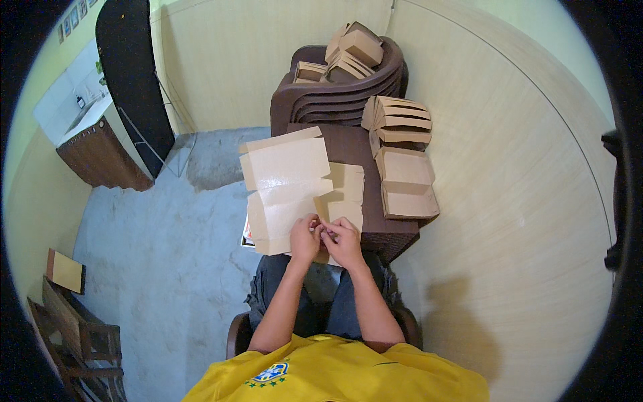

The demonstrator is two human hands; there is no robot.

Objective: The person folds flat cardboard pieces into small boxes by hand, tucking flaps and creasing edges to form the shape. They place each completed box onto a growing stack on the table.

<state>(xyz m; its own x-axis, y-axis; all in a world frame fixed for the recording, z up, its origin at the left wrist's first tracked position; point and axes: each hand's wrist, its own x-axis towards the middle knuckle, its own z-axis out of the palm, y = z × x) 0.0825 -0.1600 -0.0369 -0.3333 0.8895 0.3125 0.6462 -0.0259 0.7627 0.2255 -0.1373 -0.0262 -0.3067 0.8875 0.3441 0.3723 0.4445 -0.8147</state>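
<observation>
An unfolded brown cardboard box blank point(288, 181) with a glossy inner face lies tilted over the front of a dark brown table point(395, 231). My left hand point(305, 238) and my right hand point(342, 241) meet at its near right edge, fingertips pinched together on a side flap. Both hands' fingers are closed around that edge, and the exact fold between them is hidden. Beneath the blank, another flat cardboard blank point(347, 184) shows on the right.
Along the table's right side stand an open folded cardboard box point(406, 182) and a row of nested boxes point(400, 120). More folded boxes point(355, 53) rest on stacked brown plastic chairs point(335, 100) behind. A wooden chair point(80, 335) is at the lower left, and a sink counter point(100, 134) at the far left.
</observation>
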